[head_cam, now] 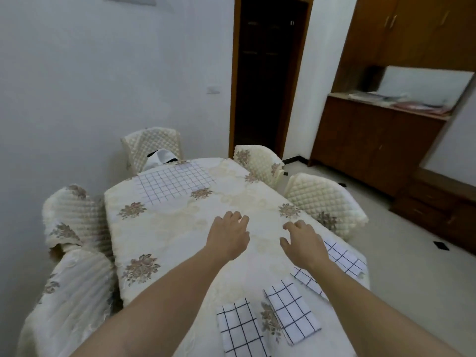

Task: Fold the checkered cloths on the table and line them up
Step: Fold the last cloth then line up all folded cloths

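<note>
While both your forearms stretch out above it, the bench (180, 228) fills the middle of the view, covered in cream with brown flower sprays. At 2 o'clock a dark wooden cabinet (373, 145) stands against the wall, with papers (401, 99) on its counter. Cream quilted chairs ring the bench: the left chair (72, 215) at 9 o'clock, the far chair (152, 145) at 11 o'clock, and two right chairs (322, 202) along the edge at 1 to 2 o'clock.

At 12 o'clock, on the far end of the bench, the unfolded checkered cloth (175, 181) lies spread flat, well apart from your hands.

Four folded ones sit in a slanting row along the near right edge, from 5 up to 4 o'clock:
- the nearest folded cloth (242, 328);
- the second folded cloth (291, 313), just beside it;
- the third folded cloth (305, 279), partly hidden by your right forearm;
- the farthest folded cloth (342, 256), beside your right wrist.

Your left hand (229, 233) is palm down over the middle of the bench, fingers loosely bent, with nothing in it. Your right hand (301, 240), just beside it at 3 o'clock, is also palm down, fingers spread and lightly curled, and holds nothing. You cannot tell whether either hand touches the bench.
</note>
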Available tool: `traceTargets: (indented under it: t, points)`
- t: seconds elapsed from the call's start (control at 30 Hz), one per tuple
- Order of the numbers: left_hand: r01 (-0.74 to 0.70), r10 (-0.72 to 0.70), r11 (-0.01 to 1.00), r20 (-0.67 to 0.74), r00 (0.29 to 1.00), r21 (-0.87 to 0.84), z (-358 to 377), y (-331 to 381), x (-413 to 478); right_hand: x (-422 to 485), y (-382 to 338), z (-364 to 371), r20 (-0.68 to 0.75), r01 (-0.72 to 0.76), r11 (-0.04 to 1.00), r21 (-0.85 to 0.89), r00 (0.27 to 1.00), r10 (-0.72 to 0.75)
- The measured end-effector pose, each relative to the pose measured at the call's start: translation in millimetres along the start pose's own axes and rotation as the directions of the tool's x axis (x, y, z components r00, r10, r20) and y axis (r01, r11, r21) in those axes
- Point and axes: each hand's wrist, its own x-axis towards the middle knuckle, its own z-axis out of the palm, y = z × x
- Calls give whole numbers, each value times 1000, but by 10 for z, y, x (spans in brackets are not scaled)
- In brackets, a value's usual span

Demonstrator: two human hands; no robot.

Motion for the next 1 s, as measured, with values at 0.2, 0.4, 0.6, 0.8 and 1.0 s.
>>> traceTargets:
  t: [0.2,0.4,0.6,0.8,1.0]
  points:
    - [-220,221,975,19,975,-24,38,649,286,-439,607,-132,-39,-169,984,-63,985,166]
    - [-409,406,910,-53,912,-65,34,1550,520,-983,1325,-329,-90,-385,920,-69,921,378]
    - [-551,537,828,-139,832,-101,26,2540,671,-1366,2132,-440,-122,-513,856,-66,856,503]
    - [-606,592,788,-134,795,-107,134,3540,930,-1415,3073,-448,-154,-535,841,-79,840,520]
    - [-519,505,842,-127,854,-143,258,4555,1417,-1309,4142,-528,-174,-484,873,-64,867,467]
